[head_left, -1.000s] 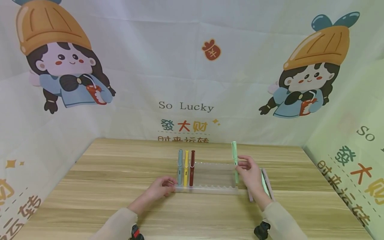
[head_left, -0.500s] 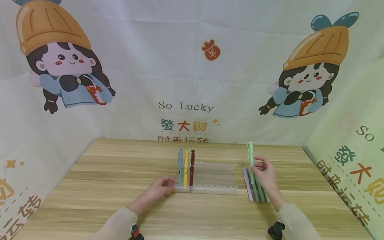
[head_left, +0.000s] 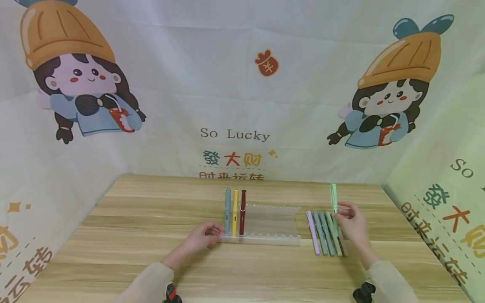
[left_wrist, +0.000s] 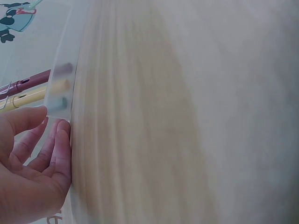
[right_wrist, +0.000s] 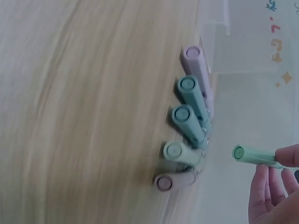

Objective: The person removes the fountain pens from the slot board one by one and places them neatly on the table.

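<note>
The person is sitting at the wooden bench with a frosted pen rack in front of them. The left hand is resting against the rack's near left corner, fingers loosely curled and touching its edge, apparently steadying it rather than gripping it. Three pens are standing in the rack's left slots: a grey-blue pen, a yellow pen and a dark red pen; the slots to their right are bare.

The right hand is pinching a mint green pen between thumb and fingertips, holding it upright above a row of pens lying side by side on the bench, just right of the rack. In the right wrist view, five pens are lying there, caps toward the camera.

I judge the step in hand to be handling this one pen between rack and row. The next move calls for a steady pinch and a straight pen, whether lowering it beside the row or seating it in a slot.
</note>
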